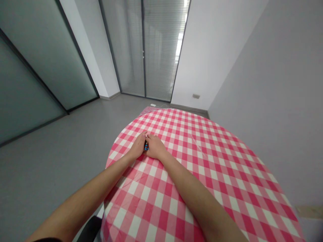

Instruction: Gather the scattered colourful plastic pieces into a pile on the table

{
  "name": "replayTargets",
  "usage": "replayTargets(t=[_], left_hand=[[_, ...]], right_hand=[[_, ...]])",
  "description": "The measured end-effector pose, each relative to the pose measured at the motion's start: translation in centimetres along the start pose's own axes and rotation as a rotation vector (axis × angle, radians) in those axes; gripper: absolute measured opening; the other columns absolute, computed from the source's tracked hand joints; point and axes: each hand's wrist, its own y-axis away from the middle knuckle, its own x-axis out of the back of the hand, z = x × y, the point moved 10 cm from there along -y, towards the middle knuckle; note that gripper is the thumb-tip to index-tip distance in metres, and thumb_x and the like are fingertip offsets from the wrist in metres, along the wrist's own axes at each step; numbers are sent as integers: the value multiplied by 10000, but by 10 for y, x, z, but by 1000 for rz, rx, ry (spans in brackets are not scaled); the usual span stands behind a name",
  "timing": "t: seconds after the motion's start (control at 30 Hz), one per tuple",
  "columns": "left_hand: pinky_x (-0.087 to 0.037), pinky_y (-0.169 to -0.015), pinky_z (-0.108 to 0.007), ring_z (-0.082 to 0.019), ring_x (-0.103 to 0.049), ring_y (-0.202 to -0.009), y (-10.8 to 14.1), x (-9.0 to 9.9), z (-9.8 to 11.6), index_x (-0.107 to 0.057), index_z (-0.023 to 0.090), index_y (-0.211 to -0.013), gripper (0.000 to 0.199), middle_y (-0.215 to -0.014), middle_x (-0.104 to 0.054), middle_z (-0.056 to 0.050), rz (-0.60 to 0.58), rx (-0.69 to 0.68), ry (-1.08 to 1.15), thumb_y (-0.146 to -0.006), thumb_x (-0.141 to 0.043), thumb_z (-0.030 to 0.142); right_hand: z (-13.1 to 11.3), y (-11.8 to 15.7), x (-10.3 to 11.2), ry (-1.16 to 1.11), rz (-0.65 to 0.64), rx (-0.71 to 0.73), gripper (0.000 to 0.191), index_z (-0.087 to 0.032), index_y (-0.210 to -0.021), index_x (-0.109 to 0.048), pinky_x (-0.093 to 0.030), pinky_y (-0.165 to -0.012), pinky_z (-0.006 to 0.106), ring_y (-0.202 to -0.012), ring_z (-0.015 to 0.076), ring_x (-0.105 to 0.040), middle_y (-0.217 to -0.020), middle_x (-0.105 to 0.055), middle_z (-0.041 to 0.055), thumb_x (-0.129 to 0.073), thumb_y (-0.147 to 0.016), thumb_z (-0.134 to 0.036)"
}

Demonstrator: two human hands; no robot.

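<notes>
My left hand (138,146) and my right hand (154,146) are together above the left part of a red-and-white checked tablecloth (202,148). Between them shows a small dark thing with blue, red and light specks (146,146); its kind is too small to make out. The fingers of both hands curl round its sides, with the fingertips meeting at its far end. The hands cover most of it, so its full shape is hidden.
Behind the table a small white object (153,105) lies on the grey floor (75,134). A wall socket (196,96) is on the back wall, beside glass doors with blinds (161,50). Frosted panels (47,50) stand at left. Something black (90,229) is by the table's near left edge.
</notes>
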Motion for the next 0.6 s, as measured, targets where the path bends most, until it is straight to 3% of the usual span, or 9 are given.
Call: replayTargets(t=[0.1,0.2,0.3,0.4,0.5,0.6], left_hand=[[-371,-1149,-472,-279,-543,-1285,-3,-4,3,-539,110,-1352,726,-1369,-579,-185,21,11,-8,-991,-214,649],[-368,-1158,-445,-268,-543,-1291,-7,-8,9,-572,132,-1310,688,-1366,-588,-165,25,-22,-11,-994,-223,634],[-349,-1169,-451,-276,-518,-1324,-13,-7,11,-564,110,-1313,682,-1394,-567,-191,6,-64,-68,-999,-218,607],[-313,-1179,-507,-309,-492,-1349,-22,-7,6,-574,115,-1300,664,-1411,-555,-204,-78,-75,-217,-996,-221,589],[-359,-1132,-533,-319,-572,-1246,-26,-14,3,-626,182,-1200,622,-1278,-656,-157,-183,-83,-321,-991,-207,590],[-436,-1063,-511,-311,-629,-1125,-24,-28,12,-653,184,-1116,636,-1162,-697,-151,-251,-143,-302,-992,-173,583]], right_hand=[[0,2,0,-80,-21,13,448,-113,-1146,-652,-459,-982,414,-1052,286,-601,-1142,-635,157,-710,-738,-290],[4,6,10,-174,34,22,599,-118,-1308,-571,-452,-1029,386,-1175,275,-570,-1318,-567,168,-699,-745,-276],[19,14,20,-167,94,-20,850,-81,-1445,-435,-374,-1127,430,-1334,318,-463,-1466,-454,215,-745,-734,-428],[35,26,17,-85,42,-72,1037,-56,-1480,-377,-313,-1150,527,-1386,391,-393,-1490,-417,265,-763,-689,-603],[39,37,14,-46,6,-59,1088,-76,-1496,-347,-304,-1135,557,-1378,404,-398,-1479,-430,262,-754,-676,-663],[36,38,12,-36,8,-51,1030,-91,-1480,-363,-295,-1120,575,-1346,395,-427,-1444,-470,249,-734,-704,-659]])
